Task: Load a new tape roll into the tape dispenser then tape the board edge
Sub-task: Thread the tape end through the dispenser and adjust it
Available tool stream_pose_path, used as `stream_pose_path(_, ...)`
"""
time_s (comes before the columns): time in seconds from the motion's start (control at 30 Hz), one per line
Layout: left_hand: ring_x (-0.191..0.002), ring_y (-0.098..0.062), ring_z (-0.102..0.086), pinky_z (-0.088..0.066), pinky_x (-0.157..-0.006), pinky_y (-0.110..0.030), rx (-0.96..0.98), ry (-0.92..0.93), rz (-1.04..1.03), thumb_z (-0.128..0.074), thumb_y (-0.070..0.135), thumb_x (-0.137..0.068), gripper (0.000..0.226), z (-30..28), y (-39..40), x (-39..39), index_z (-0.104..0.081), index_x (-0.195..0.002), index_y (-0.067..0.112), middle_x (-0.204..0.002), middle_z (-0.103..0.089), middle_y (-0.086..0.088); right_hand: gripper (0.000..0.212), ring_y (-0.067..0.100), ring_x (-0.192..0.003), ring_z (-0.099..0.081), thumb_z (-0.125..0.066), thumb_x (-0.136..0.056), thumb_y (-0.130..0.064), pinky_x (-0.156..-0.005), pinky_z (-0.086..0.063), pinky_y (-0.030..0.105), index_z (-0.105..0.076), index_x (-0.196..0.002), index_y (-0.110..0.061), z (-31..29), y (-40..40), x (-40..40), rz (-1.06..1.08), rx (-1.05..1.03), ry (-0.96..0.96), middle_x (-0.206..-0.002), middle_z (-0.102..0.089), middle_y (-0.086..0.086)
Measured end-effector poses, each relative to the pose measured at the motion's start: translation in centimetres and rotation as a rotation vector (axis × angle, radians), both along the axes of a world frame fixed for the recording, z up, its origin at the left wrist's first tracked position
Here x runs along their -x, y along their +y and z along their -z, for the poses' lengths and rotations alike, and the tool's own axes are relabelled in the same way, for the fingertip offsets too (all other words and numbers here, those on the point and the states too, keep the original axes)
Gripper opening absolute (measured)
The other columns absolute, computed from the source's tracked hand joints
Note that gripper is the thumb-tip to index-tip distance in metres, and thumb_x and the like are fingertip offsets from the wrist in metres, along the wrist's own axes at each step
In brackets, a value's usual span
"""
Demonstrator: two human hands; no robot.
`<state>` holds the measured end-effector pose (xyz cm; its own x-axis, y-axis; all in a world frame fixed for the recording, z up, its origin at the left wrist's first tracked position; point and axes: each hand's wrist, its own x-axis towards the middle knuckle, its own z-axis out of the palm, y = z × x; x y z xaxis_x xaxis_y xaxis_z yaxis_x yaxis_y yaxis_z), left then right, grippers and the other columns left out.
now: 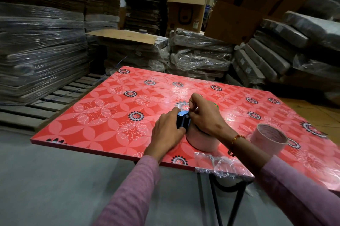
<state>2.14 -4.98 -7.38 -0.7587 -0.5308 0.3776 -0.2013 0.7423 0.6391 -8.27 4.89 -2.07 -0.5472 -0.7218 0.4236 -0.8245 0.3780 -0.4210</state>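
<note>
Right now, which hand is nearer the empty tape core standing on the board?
Right. The right hand works at the tape dispenser, its wrist just left of the empty tape core. The left hand grips the dispenser's far side.

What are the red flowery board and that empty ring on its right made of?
The board looks like a rigid panel under a glossy printed laminate; it reflects light. The ring seems to be a cardboard tape core, matte and pale, with thin walls.

Red floral board (110, 115), tape dispenser (183, 120), two tape rolls.
Board flat, near edge partly wrapped in clear film; blue-black dispenser upright at centre against a pale roll (202, 142); second pale roll (268, 138) upright, near right.
</note>
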Motion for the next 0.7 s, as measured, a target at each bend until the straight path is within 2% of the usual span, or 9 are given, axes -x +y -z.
stream_pose_path(0.17, -0.102, -0.035, -0.052, -0.038, -0.067, -0.038, 0.004, -0.022, -0.024, -0.061, 0.018, -0.08, 0.038, -0.3, 0.7, 0.0, -0.044, -0.114, 0.017, -0.11, -0.061, -0.01, 0.026, 0.032, -0.074, -0.063, -0.056, -0.071, -0.001, -0.069, -0.051, 0.047, -0.044, -0.08, -0.021, 0.5, 0.4, -0.4, -0.008, 0.074, 0.02, -0.07, -0.062, -0.002)
stream_pose_path(0.3, -0.105, -0.034, -0.048, -0.036, -0.071, -0.038, -0.021, -0.044, -0.025, -0.061, 0.017, -0.079, 0.042, -0.3, 0.9, 0.3, -0.042, -0.117, 0.016, -0.116, -0.059, -0.009, 0.037, 0.03, -0.074, -0.064, -0.056, -0.071, 0.001, -0.071, -0.051, 0.047, -0.036, -0.074, -0.031, 0.4, 0.8, -0.6, -0.027, 0.103, -0.046, -0.072, -0.066, -0.002)
stream_pose_path(0.43, -0.103, -0.033, -0.046, -0.032, -0.071, -0.037, -0.043, -0.07, 0.025, -0.059, 0.015, -0.079, 0.04, -0.3, 0.6, -0.1, -0.04, -0.114, 0.016, -0.113, -0.056, -0.01, 0.04, 0.027, -0.076, -0.067, -0.06, -0.076, 0.003, -0.073, -0.053, 0.048, -0.037, -0.073, -0.029, 0.4, 0.8, -0.4, -0.025, 0.12, -0.117, -0.074, -0.068, -0.001)
stream_pose_path(0.57, -0.108, -0.033, -0.048, -0.035, -0.075, -0.037, -0.032, -0.069, 0.065, -0.059, 0.014, -0.082, 0.052, -0.3, 0.2, -0.6, -0.041, -0.13, 0.019, -0.122, -0.057, -0.01, 0.043, 0.028, -0.077, -0.069, -0.065, -0.077, 0.003, -0.075, -0.055, 0.051, -0.038, -0.07, -0.029, 0.3, 0.7, 0.0, -0.034, 0.145, -0.191, -0.072, -0.068, -0.001)
stream_pose_path(0.7, -0.117, -0.033, -0.05, -0.042, -0.089, -0.04, -0.035, -0.053, 0.096, -0.064, 0.014, -0.087, 0.06, -0.3, -0.3, -0.9, -0.04, -0.141, 0.025, -0.131, -0.058, -0.008, 0.041, 0.033, -0.079, -0.068, -0.068, -0.076, 0.002, -0.075, -0.055, 0.052, -0.04, -0.07, -0.027, 0.3, 0.6, 0.4, -0.035, 0.158, -0.208, -0.076, -0.071, 0.008)
